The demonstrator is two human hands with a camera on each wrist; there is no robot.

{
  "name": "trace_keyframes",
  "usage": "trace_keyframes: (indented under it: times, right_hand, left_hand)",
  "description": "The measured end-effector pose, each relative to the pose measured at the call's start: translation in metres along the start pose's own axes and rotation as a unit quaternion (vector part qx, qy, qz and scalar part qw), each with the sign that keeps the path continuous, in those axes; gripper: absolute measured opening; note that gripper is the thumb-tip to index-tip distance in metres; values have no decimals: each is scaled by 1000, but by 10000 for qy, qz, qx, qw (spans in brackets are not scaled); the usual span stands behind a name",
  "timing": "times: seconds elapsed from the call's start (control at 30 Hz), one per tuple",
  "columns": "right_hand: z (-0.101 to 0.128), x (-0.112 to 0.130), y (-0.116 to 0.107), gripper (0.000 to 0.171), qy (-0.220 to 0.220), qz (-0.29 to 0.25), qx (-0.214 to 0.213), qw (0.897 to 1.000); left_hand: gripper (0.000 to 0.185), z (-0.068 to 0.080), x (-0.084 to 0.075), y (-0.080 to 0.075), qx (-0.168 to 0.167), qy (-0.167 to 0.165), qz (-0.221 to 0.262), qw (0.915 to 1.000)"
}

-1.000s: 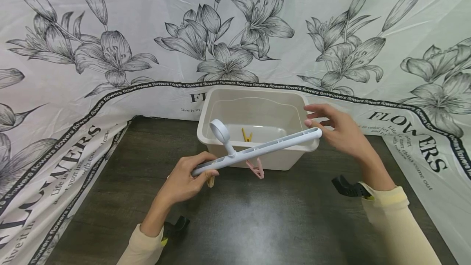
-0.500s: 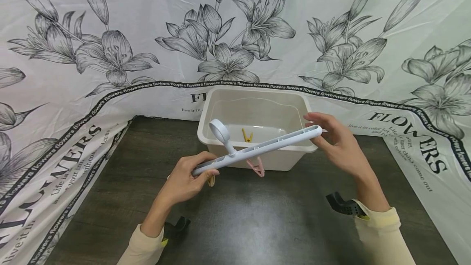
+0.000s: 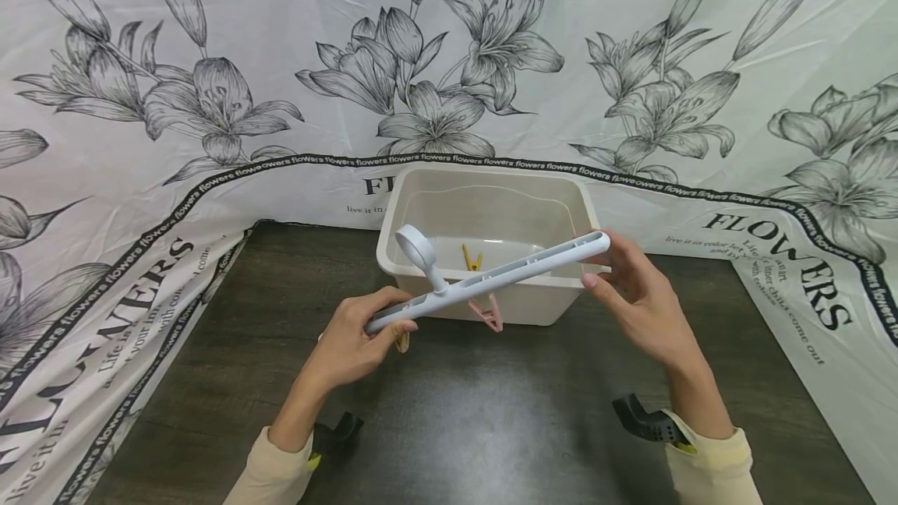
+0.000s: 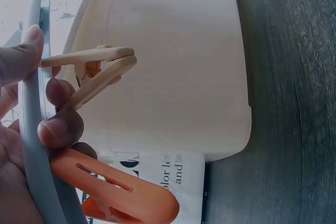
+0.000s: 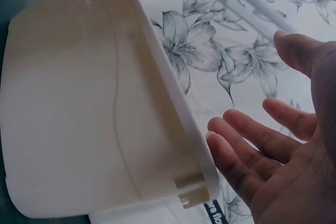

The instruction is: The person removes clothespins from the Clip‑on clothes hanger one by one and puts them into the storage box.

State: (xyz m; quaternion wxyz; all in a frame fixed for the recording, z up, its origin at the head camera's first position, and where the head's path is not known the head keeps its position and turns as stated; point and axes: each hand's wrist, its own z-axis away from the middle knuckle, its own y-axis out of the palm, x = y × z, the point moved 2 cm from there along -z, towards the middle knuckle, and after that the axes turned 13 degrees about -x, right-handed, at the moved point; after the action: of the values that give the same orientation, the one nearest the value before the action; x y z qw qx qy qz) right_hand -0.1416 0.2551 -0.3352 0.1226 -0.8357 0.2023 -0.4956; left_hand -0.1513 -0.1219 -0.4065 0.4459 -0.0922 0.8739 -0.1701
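My left hand (image 3: 354, 343) grips one end of a pale blue-grey slotted clip hanger (image 3: 491, 282), its fingers and thumb round the bar. A ring-shaped hook (image 3: 417, 248) stands up from the bar. Near that hand a beige clip (image 4: 105, 69) and an orange clip (image 4: 121, 187) stick out from the bar. A pink clip (image 3: 493, 314) hangs lower down at mid-bar. My right hand (image 3: 645, 298) is at the raised far end, its fingers loosely bent and spread; in the right wrist view, the thumb tip overlaps the bar end.
A cream plastic tub (image 3: 533, 304) stands behind the hanger against the flower-printed cloth (image 3: 323, 131). Inside it lies a yellow clip (image 3: 471, 257). The dark wood-grain table (image 3: 484, 411) spreads beneath both arms.
My right hand has moved left and slightly down, closer round the bar's far end. That end has risen a little, while my left hand keeps its grip.
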Motion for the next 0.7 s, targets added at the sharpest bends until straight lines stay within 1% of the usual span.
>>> trace_keyframes:
  times: [0.17,0.33,0.43,0.5,0.53,0.6,0.7]
  right_hand:
    - [9,8,4,65,-134,-207,93,9997]
    - [17,14,11,72,-233,-539,224,9980]
    - [21,15,17,74,-258,-760,332,9962]
    - [23,15,21,76,-228,-836,419,9954]
    - [24,15,24,76,-298,-870,455,9947]
    - [27,15,29,76,-235,-898,536,9942]
    - [30,15,37,75,-378,-969,630,9926]
  left_hand:
    - [21,0,0,0,-27,-31,-34,10000]
    - [21,0,-1,0,-39,-32,-66,10000]
    - [21,0,-1,-1,-54,-26,-61,10000]
    - [21,0,-1,-1,-60,-25,-52,10000]
    - [21,0,-1,-1,-67,-25,-49,10000]
    - [22,0,-1,-1,-67,-35,-40,10000]
    - [22,1,-1,0,-68,-60,-55,9999]
